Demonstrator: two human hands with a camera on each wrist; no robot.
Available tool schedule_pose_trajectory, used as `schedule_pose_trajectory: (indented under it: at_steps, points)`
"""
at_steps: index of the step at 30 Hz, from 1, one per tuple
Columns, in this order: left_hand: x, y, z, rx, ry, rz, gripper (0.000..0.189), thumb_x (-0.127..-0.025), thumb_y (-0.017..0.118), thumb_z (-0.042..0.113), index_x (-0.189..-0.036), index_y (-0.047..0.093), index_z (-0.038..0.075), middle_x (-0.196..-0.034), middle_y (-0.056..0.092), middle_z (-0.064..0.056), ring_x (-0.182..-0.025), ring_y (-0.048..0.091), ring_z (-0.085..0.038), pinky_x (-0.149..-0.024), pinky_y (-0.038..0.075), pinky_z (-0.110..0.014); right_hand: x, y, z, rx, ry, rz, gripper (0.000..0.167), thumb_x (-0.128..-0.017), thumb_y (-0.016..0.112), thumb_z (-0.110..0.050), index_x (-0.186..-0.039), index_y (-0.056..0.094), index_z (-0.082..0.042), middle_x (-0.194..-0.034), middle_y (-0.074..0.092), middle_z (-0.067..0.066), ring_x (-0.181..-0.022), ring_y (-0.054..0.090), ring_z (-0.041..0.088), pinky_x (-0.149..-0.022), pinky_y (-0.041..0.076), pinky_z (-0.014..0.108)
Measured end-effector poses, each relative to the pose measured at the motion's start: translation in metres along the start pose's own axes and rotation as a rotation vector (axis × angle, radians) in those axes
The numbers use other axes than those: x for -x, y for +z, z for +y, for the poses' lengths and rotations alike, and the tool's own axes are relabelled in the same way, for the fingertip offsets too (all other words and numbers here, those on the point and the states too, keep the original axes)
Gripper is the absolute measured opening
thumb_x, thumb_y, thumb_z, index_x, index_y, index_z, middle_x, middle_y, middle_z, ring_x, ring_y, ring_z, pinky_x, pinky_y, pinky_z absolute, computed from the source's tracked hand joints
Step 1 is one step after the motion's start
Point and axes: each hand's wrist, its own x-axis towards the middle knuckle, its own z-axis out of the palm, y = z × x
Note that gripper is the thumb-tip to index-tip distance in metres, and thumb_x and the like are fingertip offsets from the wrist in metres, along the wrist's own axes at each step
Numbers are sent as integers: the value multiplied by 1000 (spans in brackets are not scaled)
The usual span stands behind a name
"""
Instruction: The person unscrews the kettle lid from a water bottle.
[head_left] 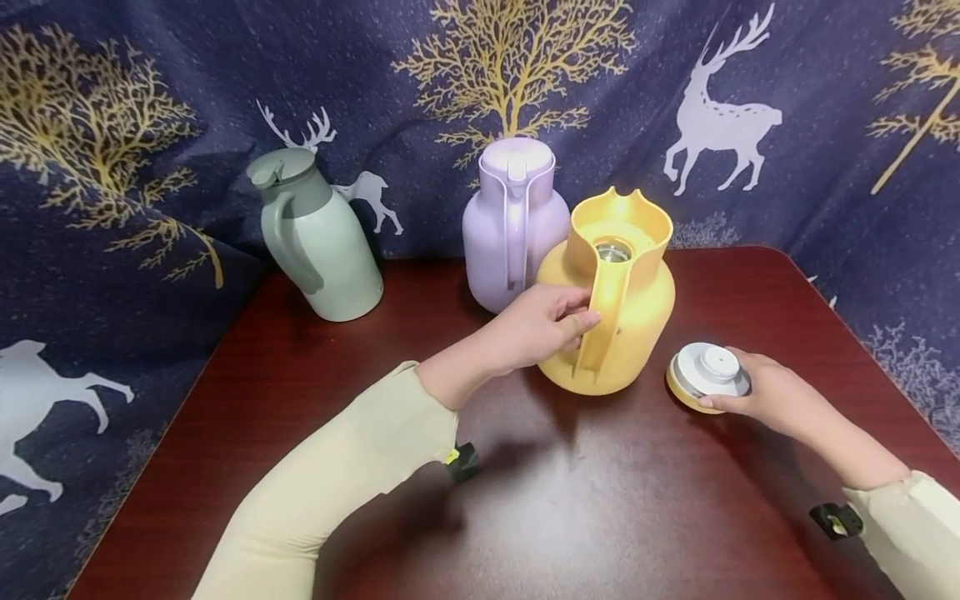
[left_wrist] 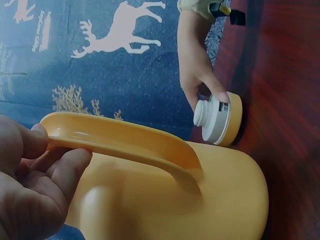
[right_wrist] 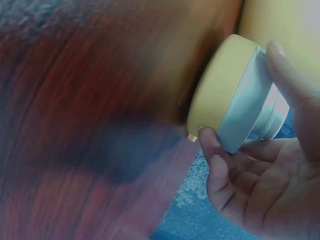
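Note:
A yellow thermos jug (head_left: 643, 321) stands on the table without its lid, its round mouth and metallic inner rim showing from above. My left hand (head_left: 542, 327) grips the jug's handle (left_wrist: 125, 145), the thumb on one side and fingers curled round the other. To the right of the jug, my right hand (head_left: 776, 393) holds the yellow and white lid (head_left: 708, 372) by its edges. The lid is upside down, with its white stopper facing up and its yellow top at the tabletop. In the right wrist view, thumb and fingers pinch the lid (right_wrist: 222, 85) from opposite sides.
A lilac thermos jug (head_left: 487, 242) stands just behind and left of the yellow one. Farther left is a pale green jug (head_left: 337, 258) with a grey-green lid (head_left: 288, 167). A dark blue cloth (head_left: 420, 208) with deer and trees hangs behind the reddish-brown table (head_left: 315, 400).

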Motion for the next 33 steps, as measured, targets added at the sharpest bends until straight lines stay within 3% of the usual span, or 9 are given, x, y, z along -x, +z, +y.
schedule_pose_trajectory:
  at_steps: [4, 13, 17, 21, 24, 27, 33]
  points:
    - [-16, 0, 3, -16, -5, -6, 31, -108, 52, 17, -134, 62, 5, -63, 47, 3, -70, 52, -9, -69, 45, -14, -1, -1, 0, 0, 21, -20, 87, -79, 86, -37, -134, 49, 20, -122, 59, 44, -110, 58, 57, -91, 49, 67]
    - [-46, 2, 9, 51, -1, -22, 26, -109, 46, 16, -125, 62, 2, -56, 36, 6, -56, 36, -7, -55, 30, -16, -5, -4, -1, -13, 63, -64, 88, -85, 80, -37, -136, 44, 24, -122, 59, 45, -107, 61, 57, -90, 50, 66]
    - [-57, 5, 13, 11, 31, -15, 28, -109, 46, 14, -129, 62, 2, -58, 36, 5, -58, 38, -8, -58, 32, -15, -9, -5, 3, -3, 113, -56, 88, -86, 77, -39, -137, 42, 24, -119, 59, 46, -105, 61, 58, -86, 51, 66]
    - [-68, 9, 18, -85, 57, 2, 32, -109, 46, 13, -135, 62, 3, -79, 57, -2, -80, 52, -9, -72, 42, -12, -12, -8, 9, -11, 145, -33, 88, -87, 76, -40, -138, 41, 23, -118, 60, 46, -105, 60, 59, -85, 51, 66]
    - [-75, 11, 21, -143, 68, 17, 34, -108, 46, 13, -139, 60, 5, -114, 70, -6, -105, 58, -9, -89, 45, -10, -15, -9, 14, -24, 159, -13, 89, -88, 77, -41, -138, 41, 24, -117, 60, 46, -105, 60, 60, -86, 50, 66]
    - [-81, 13, 24, -172, 67, 32, 36, -108, 47, 15, -142, 59, 7, -139, 67, -6, -125, 60, -11, -103, 45, -12, -18, -10, 19, -29, 179, 0, 90, -89, 76, -41, -138, 39, 24, -118, 58, 47, -106, 58, 61, -87, 49, 67]
    - [-91, 18, 27, -247, 58, 59, 40, -109, 47, 18, -148, 55, 11, -150, 59, -3, -141, 53, -10, -114, 41, -13, -29, -11, 30, -55, 226, 11, 92, -93, 71, -43, -141, 33, 25, -124, 51, 51, -111, 54, 63, -93, 47, 70]
